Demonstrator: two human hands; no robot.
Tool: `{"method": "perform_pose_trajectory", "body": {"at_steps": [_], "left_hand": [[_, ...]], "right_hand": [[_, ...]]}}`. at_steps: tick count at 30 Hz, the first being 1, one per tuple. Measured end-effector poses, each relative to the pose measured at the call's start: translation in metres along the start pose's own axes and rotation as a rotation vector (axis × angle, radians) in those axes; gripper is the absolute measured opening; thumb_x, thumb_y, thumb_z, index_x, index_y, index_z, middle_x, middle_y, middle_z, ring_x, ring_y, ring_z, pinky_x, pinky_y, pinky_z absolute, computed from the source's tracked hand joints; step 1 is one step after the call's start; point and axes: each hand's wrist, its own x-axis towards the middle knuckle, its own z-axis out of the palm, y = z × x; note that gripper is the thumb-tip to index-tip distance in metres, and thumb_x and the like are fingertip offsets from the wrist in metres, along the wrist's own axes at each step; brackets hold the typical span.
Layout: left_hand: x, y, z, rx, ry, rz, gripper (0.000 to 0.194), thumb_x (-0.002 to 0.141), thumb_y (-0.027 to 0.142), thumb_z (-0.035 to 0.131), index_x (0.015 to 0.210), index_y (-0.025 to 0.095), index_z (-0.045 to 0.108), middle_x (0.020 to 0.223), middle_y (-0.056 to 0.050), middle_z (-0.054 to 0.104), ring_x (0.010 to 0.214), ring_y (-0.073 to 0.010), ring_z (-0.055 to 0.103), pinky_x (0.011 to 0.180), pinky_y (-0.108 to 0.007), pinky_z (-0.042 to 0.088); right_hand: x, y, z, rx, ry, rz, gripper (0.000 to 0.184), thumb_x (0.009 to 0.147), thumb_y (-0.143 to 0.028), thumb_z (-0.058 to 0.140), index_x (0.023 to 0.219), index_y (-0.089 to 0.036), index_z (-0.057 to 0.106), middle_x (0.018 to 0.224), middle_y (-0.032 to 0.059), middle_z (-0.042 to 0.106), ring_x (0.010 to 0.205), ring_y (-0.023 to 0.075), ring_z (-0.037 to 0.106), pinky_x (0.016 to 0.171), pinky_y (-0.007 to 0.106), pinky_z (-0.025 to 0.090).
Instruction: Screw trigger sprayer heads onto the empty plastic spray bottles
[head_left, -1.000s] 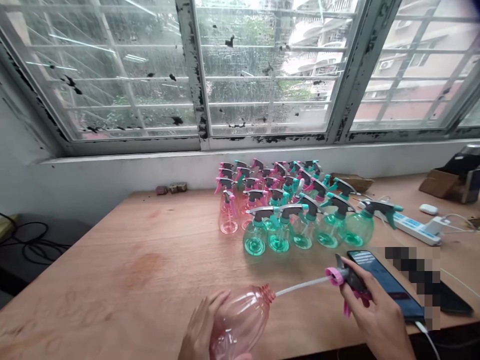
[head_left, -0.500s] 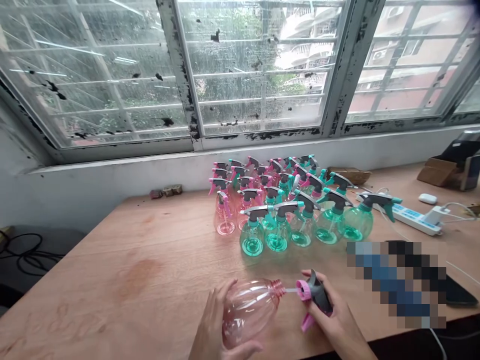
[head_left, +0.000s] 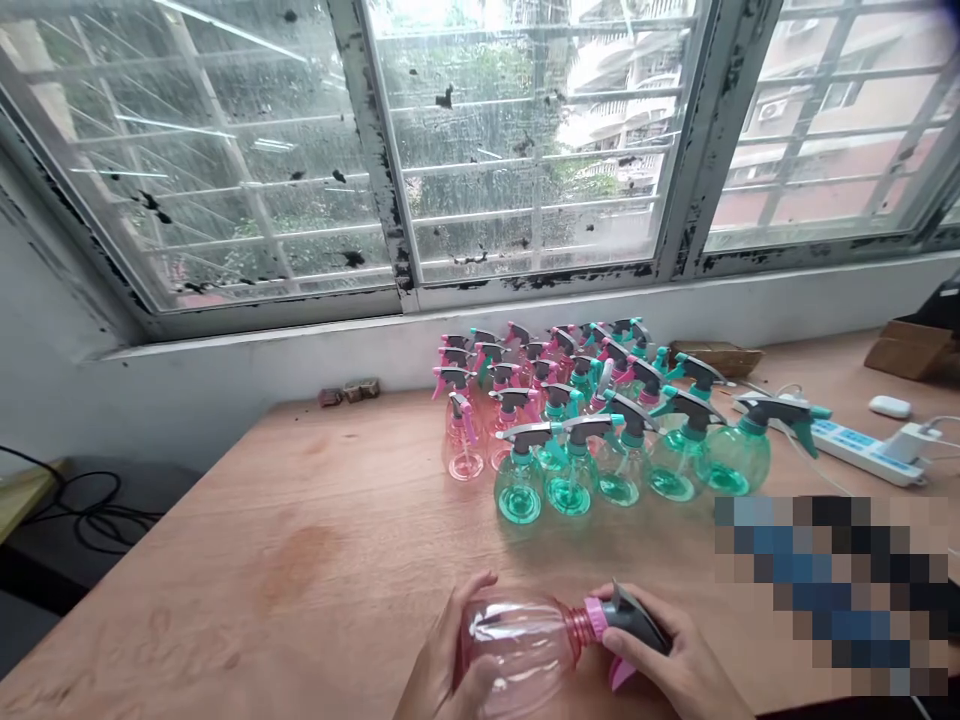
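Low in the view, my left hand (head_left: 459, 655) is wrapped round the base end of a clear pink bottle (head_left: 525, 640), which lies on its side with its neck to the right. My right hand (head_left: 667, 640) grips a dark grey spray head (head_left: 634, 620) with a pink collar and pink trigger. That collar sits against the bottle's threaded neck; whether it is screwed on I cannot tell. Beyond my hands stand several assembled spray bottles, with green ones (head_left: 574, 480) in front and pink ones (head_left: 465, 450) at the left and behind.
A white power strip (head_left: 862, 450) with plugs and cables lies at the right, near a white earbud case (head_left: 890, 406) and a cardboard box (head_left: 904, 348). Small brown blocks (head_left: 361, 389) sit by the wall. A blurred patch covers the table's right side. Windows line the back.
The spray head has moved left onto the bottle's neck, and its tube is now inside. Both hands are closer together, and the camera view has shifted slightly.
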Motion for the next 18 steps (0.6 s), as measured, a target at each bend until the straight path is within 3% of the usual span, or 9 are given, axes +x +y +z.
{"method": "perform_pose_trajectory", "body": {"at_steps": [4,8,10,13,18], "left_hand": [[-0.003,-0.013,0.0,0.021,-0.028,0.025,0.106,0.074,0.071,0.073,0.159,0.038,0.019,0.157,-0.012,0.048,0.141,-0.0384,0.051,0.114,-0.052,0.046],[0.005,-0.034,0.001,0.148,-0.058,0.003,0.11,0.055,0.052,0.092,0.149,0.055,0.035,0.146,-0.002,0.062,0.133,-0.042,0.059,0.109,-0.053,0.053],[0.008,-0.041,0.0,0.187,-0.049,0.016,0.113,0.052,0.046,0.094,0.148,0.054,0.037,0.145,-0.003,0.063,0.133,-0.0432,0.058,0.11,-0.054,0.052],[0.003,-0.04,0.001,0.175,-0.009,0.039,0.112,0.063,0.046,0.089,0.156,0.046,0.027,0.153,-0.009,0.055,0.136,-0.0428,0.055,0.111,-0.058,0.048],[-0.013,-0.023,0.006,-0.18,0.021,-0.019,0.093,0.084,0.053,0.073,0.159,0.045,0.02,0.165,-0.006,0.037,0.138,-0.0381,0.055,0.112,-0.053,0.049]], "right_hand": [[0.003,0.002,-0.004,0.056,-0.02,0.051,0.036,0.079,-0.05,0.079,0.1,-0.021,0.078,0.087,0.0058,0.08,0.083,0.0304,0.074,0.074,0.035,0.062],[0.006,0.007,-0.003,0.169,-0.007,0.085,0.035,0.082,-0.051,0.078,0.1,-0.021,0.073,0.079,0.0024,0.076,0.072,0.023,0.071,0.067,0.03,0.057],[0.006,0.01,0.001,0.238,-0.074,0.085,0.036,0.08,-0.052,0.08,0.095,-0.021,0.07,0.069,0.0001,0.072,0.061,0.0198,0.067,0.058,0.027,0.052],[0.005,0.009,0.007,0.323,-0.155,0.064,0.039,0.076,-0.054,0.082,0.094,-0.023,0.067,0.064,-0.0018,0.07,0.057,0.018,0.064,0.055,0.026,0.049],[0.002,-0.001,0.009,0.263,-0.171,0.099,0.054,0.068,-0.056,0.086,0.108,-0.024,0.07,0.084,0.0018,0.073,0.072,0.0221,0.067,0.067,0.031,0.054]]}}
